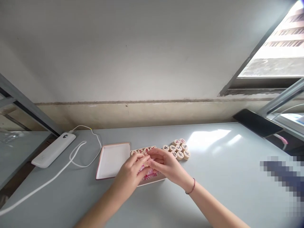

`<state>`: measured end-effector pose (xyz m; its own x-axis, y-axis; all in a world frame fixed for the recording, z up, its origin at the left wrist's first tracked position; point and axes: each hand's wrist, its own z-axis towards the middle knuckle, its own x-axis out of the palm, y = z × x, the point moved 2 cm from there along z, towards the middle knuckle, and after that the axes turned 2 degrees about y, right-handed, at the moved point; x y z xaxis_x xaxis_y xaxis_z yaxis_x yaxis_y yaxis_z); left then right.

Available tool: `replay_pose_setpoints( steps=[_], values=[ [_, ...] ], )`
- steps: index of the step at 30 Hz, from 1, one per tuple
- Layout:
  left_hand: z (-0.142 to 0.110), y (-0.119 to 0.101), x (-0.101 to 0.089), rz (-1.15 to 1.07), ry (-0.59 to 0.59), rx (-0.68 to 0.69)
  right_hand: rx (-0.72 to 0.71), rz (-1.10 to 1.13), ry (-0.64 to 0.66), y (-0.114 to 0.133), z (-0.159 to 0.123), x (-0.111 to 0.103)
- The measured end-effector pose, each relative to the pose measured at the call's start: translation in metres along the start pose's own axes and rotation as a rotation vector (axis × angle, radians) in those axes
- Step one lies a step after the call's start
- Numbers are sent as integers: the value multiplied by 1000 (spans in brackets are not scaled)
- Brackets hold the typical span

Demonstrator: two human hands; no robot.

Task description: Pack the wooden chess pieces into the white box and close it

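1. The box (152,182) sits on the tabletop (213,177), with a row of round wooden pieces (146,150) along its far side.
2. Over the box, the left hand (130,171) and right hand (170,163) meet, fingers curled and nearly together; whether they grip anything, I cannot tell.
3. Left of the box: the lid (113,161).
4. Right of the box: clustered loose pieces (179,148).

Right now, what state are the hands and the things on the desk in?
Left hand: fingers curved, grip unclear
Right hand: fingers bent, grip unclear
Box: open, pieces inside
Lid: off, hollow side up
Loose pieces: clustered, characters up
White device: cable plugged in
Black device: on or off unclear
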<state>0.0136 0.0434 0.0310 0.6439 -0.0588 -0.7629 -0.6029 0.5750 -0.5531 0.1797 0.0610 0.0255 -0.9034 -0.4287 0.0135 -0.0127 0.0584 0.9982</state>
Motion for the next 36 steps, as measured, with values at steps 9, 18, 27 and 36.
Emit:
replay_pose_setpoints(
  steps=[9, 18, 27, 36],
  values=[
    [5, 9, 4, 169, 43, 33, -62, -313, -234, -5, 0, -14],
    [2, 22, -2, 405, 47, 3, -362, -792, -118, -6, -4, 9],
    [2, 32, 0, 397, 112, -121, -373, -1183, -82, -10, -1, 15],
    [3, 34, 1, 355, 148, -169, -394, -1288, -129, -23, 10, 21]
  ],
)
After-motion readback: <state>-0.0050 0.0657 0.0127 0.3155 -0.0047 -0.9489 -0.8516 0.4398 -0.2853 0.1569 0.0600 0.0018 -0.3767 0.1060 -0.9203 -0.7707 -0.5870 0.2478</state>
